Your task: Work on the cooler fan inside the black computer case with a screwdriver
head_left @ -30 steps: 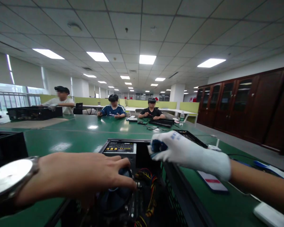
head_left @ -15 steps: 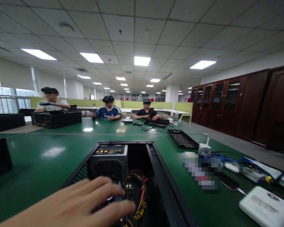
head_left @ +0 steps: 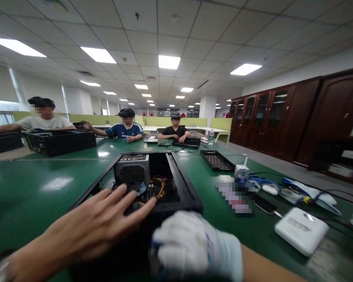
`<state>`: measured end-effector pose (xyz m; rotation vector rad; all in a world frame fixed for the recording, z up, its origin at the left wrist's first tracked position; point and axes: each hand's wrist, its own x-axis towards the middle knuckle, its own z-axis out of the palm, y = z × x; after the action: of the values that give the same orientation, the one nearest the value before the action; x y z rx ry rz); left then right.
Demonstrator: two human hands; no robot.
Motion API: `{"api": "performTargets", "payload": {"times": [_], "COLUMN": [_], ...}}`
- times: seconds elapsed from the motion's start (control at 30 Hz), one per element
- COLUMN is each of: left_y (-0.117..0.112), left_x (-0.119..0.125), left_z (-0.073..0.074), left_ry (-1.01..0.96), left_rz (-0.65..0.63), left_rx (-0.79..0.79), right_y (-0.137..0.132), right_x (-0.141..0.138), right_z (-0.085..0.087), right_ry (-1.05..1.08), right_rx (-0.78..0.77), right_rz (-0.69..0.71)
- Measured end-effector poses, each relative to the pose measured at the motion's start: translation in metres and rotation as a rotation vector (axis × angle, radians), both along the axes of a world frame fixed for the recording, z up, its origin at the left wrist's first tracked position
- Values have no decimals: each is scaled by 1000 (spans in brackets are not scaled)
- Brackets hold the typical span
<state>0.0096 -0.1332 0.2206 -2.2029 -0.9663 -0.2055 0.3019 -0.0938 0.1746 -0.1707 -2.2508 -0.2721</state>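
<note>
A black computer case [head_left: 184, 181] stands in front of me on the green table, its upper side uncovered. Inside it I see a grey power supply [head_left: 134, 173] and a bundle of coloured cables [head_left: 162, 188]. My left hand [head_left: 106, 217], bare, stretches over the near left part of the case with its fingers spread; whether it touches anything inside is unclear. At the near right end of the case is my right hand [head_left: 191, 244] in a white work glove, slightly blurred, its fingers curled. Anything within those fingers is hidden.
To the right lie a black perforated panel [head_left: 217, 160], a phone [head_left: 264, 203], a white box-shaped device [head_left: 301, 230] and tangled blue-and-white items [head_left: 310, 196]. Three people sit across the table; another black case [head_left: 61, 141] stands before the leftmost person.
My gloved right hand has come into view at the near end of the case. The case now shows smaller and farther off. The left hand stays over it, fingers spread wider.
</note>
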Motion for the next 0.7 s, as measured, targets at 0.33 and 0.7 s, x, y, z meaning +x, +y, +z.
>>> {"api": "performTargets", "payload": {"times": [0.33, 0.7], "left_y": [159, 26], "left_x": [54, -16], "left_z": [-44, -130], "left_ry": [-255, -281], "left_rz": [183, -272], "left_rx": [124, 160], "right_y": [130, 60], "right_x": [-51, -3], "right_z": [-45, -50], "right_ry": [202, 138], "right_rx": [-964, -1138], "right_rz": [-309, -179]}}
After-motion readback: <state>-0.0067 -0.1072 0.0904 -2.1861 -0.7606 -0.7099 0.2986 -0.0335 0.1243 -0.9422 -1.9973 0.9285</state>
